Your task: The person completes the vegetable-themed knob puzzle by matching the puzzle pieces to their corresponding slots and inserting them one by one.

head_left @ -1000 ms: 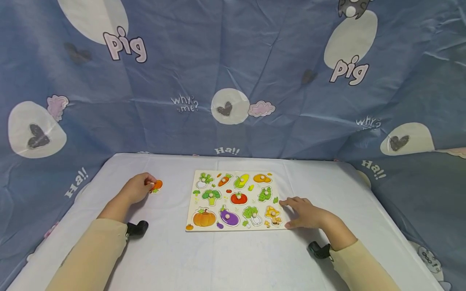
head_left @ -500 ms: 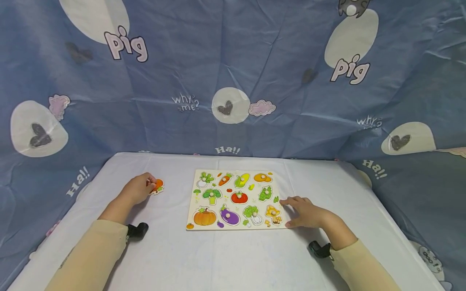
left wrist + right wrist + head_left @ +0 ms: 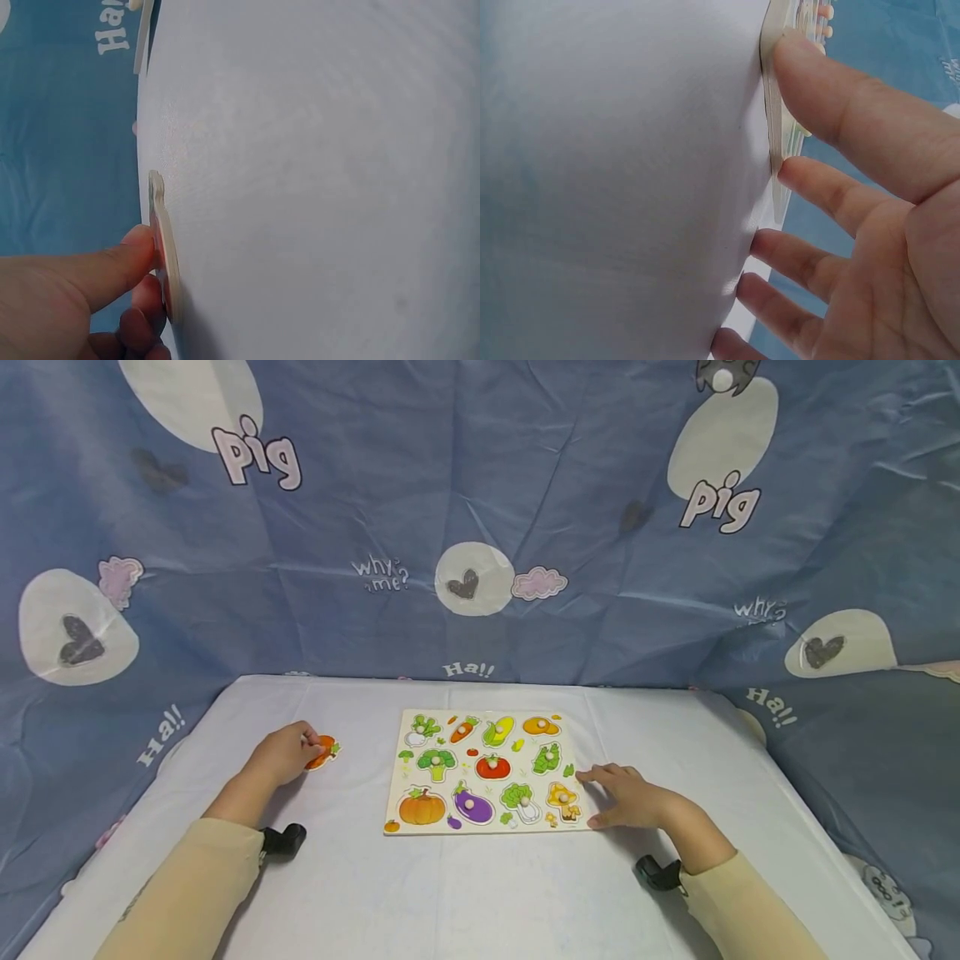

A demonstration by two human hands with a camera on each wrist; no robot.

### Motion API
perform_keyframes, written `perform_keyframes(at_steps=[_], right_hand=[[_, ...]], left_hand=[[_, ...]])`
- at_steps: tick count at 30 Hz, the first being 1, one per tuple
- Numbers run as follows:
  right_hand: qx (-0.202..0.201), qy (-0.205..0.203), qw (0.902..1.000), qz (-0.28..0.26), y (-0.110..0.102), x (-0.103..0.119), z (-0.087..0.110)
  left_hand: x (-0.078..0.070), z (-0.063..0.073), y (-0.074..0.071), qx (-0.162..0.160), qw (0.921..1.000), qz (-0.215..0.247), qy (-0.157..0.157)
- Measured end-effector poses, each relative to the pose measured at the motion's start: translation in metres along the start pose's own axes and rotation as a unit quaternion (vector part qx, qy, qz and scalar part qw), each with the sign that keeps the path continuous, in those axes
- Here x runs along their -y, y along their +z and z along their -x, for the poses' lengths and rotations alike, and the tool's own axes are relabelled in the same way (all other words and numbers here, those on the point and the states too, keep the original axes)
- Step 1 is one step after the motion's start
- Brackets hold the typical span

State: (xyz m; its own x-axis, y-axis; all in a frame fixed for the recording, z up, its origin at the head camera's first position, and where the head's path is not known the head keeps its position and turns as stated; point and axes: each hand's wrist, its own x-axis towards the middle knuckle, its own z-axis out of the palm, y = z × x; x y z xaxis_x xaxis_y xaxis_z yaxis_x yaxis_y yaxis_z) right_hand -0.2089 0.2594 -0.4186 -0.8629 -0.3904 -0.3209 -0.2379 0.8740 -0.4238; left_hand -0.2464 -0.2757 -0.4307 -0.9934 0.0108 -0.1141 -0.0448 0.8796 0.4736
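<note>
In the head view my left hand [image 3: 281, 755] is over the left part of the table, pinching an orange pumpkin puzzle piece [image 3: 323, 753] with its green leaf and stem facing right. The left wrist view shows the thumb on the printed face of the pumpkin piece [image 3: 168, 262], which stands edge-on close over the cloth. My right hand [image 3: 626, 797] is spread at the right edge of the vegetable puzzle board [image 3: 396, 781]. Its thumb rests on the near corner and its index fingertip touches the edge, as the right wrist view confirms; the other fingertips rest on the cloth.
Knobbed pieces such as a tomato [image 3: 492, 767], an eggplant [image 3: 473, 807] and a broccoli [image 3: 436, 764] sit in the board. The pumpkin picture [image 3: 422, 808] at its near left has no knob. A blue printed curtain [image 3: 480, 643] encloses the white table [image 3: 480, 893].
The pumpkin piece has turned in my left fingers, its leaf swinging from the near side round to the right. The left hand shifted slightly toward me; the right hand and board stayed put.
</note>
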Motion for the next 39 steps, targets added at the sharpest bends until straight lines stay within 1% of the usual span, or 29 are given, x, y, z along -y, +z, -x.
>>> perform_keyframes(at_steps=[4,11,14,18,21,24,29,31,33,36,39], right_hand=[[-0.001,0.007,1.0000,-0.005,0.000,0.000,0.000],[0.001,0.006,1.0000,-0.002,0.000,0.000,0.001],[0.001,0.007,1.0000,-0.002,0.001,-0.001,0.001],[0.001,0.010,0.9999,-0.003,0.001,-0.002,0.000],[0.001,0.014,0.9999,-0.008,0.001,-0.002,0.000],[0.001,0.010,0.9999,-0.009,0.001,-0.003,0.000],[0.001,0.008,0.9999,-0.010,0.002,-0.003,0.000],[0.000,0.004,0.9999,-0.009,0.002,-0.003,0.001],[-0.001,-0.002,1.0000,-0.009,0.002,-0.003,0.001],[-0.003,-0.010,0.9999,-0.007,0.002,-0.003,0.002],[-0.004,-0.010,0.9999,-0.007,0.002,-0.004,0.002]], left_hand=[[-0.002,0.002,0.000,-0.002,1.0000,-0.004,0.000],[-0.012,0.006,0.001,-0.026,0.9996,-0.008,-0.002],[-0.017,0.006,0.003,-0.031,0.9993,-0.017,-0.009],[-0.019,0.007,0.003,-0.029,0.9989,-0.029,-0.022],[-0.019,0.008,0.002,-0.023,0.9988,-0.027,-0.035],[-0.019,0.009,0.002,-0.017,0.9989,-0.022,-0.039],[-0.014,0.010,0.003,-0.005,0.9998,-0.009,-0.015],[-0.011,0.010,0.003,0.001,1.0000,0.006,-0.004],[-0.008,0.010,0.004,0.009,0.9996,0.023,0.012],[-0.008,0.011,0.003,0.020,0.9976,0.048,0.046],[-0.008,0.011,0.002,0.025,0.9953,0.060,0.071]])
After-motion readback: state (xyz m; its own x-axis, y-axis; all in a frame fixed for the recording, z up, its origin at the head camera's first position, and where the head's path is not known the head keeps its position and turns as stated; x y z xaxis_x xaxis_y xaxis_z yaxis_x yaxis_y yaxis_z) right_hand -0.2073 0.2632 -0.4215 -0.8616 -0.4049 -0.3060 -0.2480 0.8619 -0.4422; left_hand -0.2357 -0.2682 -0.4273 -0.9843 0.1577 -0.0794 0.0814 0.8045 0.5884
